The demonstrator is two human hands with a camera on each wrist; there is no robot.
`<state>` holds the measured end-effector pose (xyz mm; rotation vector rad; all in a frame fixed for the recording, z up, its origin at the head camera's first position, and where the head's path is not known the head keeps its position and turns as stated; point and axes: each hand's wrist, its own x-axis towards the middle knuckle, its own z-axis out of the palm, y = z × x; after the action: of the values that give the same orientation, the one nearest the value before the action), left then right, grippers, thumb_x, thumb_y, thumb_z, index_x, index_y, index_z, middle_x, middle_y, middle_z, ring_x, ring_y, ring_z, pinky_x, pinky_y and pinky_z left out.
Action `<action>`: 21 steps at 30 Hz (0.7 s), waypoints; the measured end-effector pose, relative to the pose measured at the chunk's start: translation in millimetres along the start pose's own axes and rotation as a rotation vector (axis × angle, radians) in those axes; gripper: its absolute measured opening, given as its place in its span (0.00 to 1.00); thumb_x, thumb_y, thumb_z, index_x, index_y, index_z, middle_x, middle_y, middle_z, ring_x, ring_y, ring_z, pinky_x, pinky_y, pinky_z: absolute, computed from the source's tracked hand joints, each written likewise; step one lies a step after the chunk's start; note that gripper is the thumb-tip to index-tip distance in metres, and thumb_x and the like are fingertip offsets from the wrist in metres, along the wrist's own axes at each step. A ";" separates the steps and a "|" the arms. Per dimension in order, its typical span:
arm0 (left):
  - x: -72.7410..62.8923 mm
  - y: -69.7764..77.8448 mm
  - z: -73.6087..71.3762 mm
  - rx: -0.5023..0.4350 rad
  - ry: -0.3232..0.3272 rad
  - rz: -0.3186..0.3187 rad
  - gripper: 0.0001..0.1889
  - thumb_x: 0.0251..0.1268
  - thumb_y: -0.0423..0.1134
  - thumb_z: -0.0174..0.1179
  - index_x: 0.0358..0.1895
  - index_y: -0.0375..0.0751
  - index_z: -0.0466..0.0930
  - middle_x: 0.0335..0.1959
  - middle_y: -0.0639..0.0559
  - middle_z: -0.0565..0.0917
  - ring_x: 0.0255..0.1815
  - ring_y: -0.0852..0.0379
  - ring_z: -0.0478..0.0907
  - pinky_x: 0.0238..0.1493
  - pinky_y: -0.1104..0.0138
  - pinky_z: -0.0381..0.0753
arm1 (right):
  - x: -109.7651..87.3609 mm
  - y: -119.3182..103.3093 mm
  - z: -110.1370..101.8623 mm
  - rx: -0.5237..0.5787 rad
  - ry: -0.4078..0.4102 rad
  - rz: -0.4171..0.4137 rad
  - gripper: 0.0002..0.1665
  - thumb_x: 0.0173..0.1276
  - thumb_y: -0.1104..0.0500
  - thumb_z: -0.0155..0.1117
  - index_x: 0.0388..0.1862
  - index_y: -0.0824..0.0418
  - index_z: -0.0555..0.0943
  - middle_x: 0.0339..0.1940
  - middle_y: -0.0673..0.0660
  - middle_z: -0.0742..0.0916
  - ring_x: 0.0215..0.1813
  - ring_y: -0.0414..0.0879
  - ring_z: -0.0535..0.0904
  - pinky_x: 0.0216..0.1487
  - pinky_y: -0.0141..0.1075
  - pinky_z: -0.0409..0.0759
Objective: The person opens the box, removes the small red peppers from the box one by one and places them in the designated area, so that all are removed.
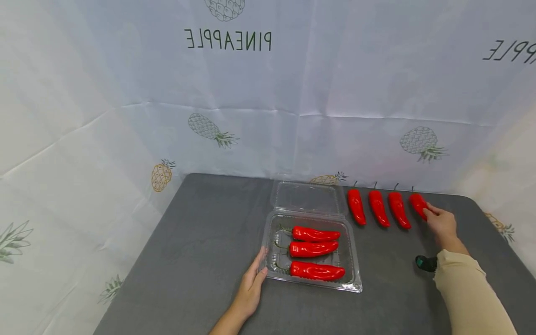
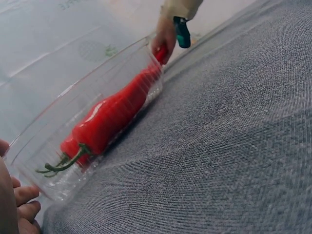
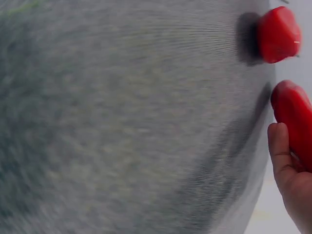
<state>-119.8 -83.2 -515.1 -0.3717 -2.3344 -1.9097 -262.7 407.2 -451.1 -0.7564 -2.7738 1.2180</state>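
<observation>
My right hand (image 1: 443, 223) grips a red pepper (image 1: 418, 203) by its lower end, at the right end of a row. In the right wrist view the thumb lies along this pepper (image 3: 295, 117). My left hand (image 1: 249, 286) holds the left side of a clear plastic box (image 1: 353, 260), thumb at the rim and fingers against the outer wall. Inside the box, three red peppers (image 1: 315, 249) lie crosswise with their green stems to the left. Through the box wall in the left wrist view, a pepper (image 2: 112, 117) shows with its stem toward the left hand.
Three more red peppers (image 1: 377, 208) lie in a row between the box and my right hand. The box's clear lid (image 1: 307, 197) is folded back toward the curtain (image 1: 259, 139) behind the grey table (image 1: 201, 242). A dark strap-like device (image 1: 426, 263) sits at the right wrist.
</observation>
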 end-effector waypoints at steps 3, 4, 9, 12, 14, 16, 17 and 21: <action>-0.4 -0.3 0.5 -0.003 0.000 0.000 0.25 0.72 0.34 0.43 0.70 0.34 0.55 0.69 0.36 0.63 0.70 0.65 0.56 0.64 0.85 0.50 | 2.9 4.9 2.3 -0.081 -0.028 -0.025 0.30 0.74 0.51 0.39 0.70 0.62 0.53 0.68 0.77 0.59 0.66 0.69 0.59 0.53 0.52 0.70; -0.4 -0.6 0.7 -0.003 -0.001 0.000 0.25 0.72 0.34 0.43 0.70 0.34 0.55 0.69 0.36 0.62 0.70 0.65 0.56 0.64 0.85 0.49 | 3.4 6.0 2.7 -0.103 -0.034 -0.031 0.30 0.74 0.51 0.39 0.70 0.63 0.53 0.67 0.77 0.59 0.66 0.70 0.58 0.53 0.53 0.69; -0.3 -1.3 1.0 -0.006 -0.001 0.004 0.25 0.72 0.34 0.43 0.70 0.34 0.55 0.69 0.36 0.63 0.70 0.63 0.57 0.64 0.85 0.49 | 4.8 5.3 5.1 -0.160 -0.053 -0.045 0.30 0.74 0.53 0.39 0.70 0.65 0.51 0.67 0.78 0.58 0.66 0.74 0.55 0.61 0.59 0.62; -0.1 -1.4 0.7 -0.010 -0.002 0.008 0.25 0.72 0.34 0.43 0.70 0.33 0.55 0.69 0.36 0.63 0.70 0.63 0.57 0.64 0.85 0.50 | 4.9 2.4 7.9 -0.178 -0.036 -0.033 0.29 0.74 0.55 0.38 0.69 0.65 0.51 0.66 0.78 0.59 0.64 0.72 0.58 0.57 0.57 0.65; 0.1 -1.6 0.6 -0.013 -0.003 0.010 0.25 0.72 0.34 0.43 0.70 0.33 0.55 0.69 0.36 0.63 0.70 0.64 0.57 0.64 0.85 0.50 | 4.9 1.4 10.1 -0.179 -0.025 -0.019 0.29 0.74 0.56 0.37 0.70 0.65 0.51 0.67 0.78 0.59 0.63 0.72 0.59 0.54 0.55 0.67; 0.3 -2.1 0.6 -0.014 -0.004 0.012 0.25 0.72 0.34 0.43 0.70 0.33 0.55 0.69 0.36 0.63 0.70 0.65 0.56 0.64 0.85 0.50 | 4.9 1.5 11.7 -0.178 -0.014 -0.009 0.29 0.74 0.56 0.36 0.70 0.65 0.51 0.67 0.78 0.60 0.63 0.71 0.60 0.52 0.55 0.67; 0.4 -2.4 0.9 -0.013 -0.004 0.015 0.25 0.72 0.34 0.43 0.70 0.33 0.55 0.69 0.35 0.63 0.70 0.65 0.57 0.64 0.85 0.50 | 5.0 2.3 12.2 -0.181 -0.010 -0.009 0.29 0.74 0.56 0.36 0.70 0.66 0.50 0.67 0.78 0.60 0.63 0.72 0.60 0.53 0.55 0.67; 0.1 -1.7 -0.8 -0.010 -0.003 0.008 0.25 0.72 0.34 0.43 0.70 0.34 0.55 0.69 0.36 0.63 0.69 0.66 0.57 0.64 0.85 0.50 | 5.1 2.0 13.3 -0.182 -0.017 -0.013 0.29 0.74 0.57 0.34 0.70 0.67 0.50 0.67 0.78 0.59 0.64 0.72 0.59 0.56 0.58 0.66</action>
<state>-120.4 -84.2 -516.5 -0.3848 -2.3226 -1.9186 -269.1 401.4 -462.7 -0.7406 -2.9283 0.9841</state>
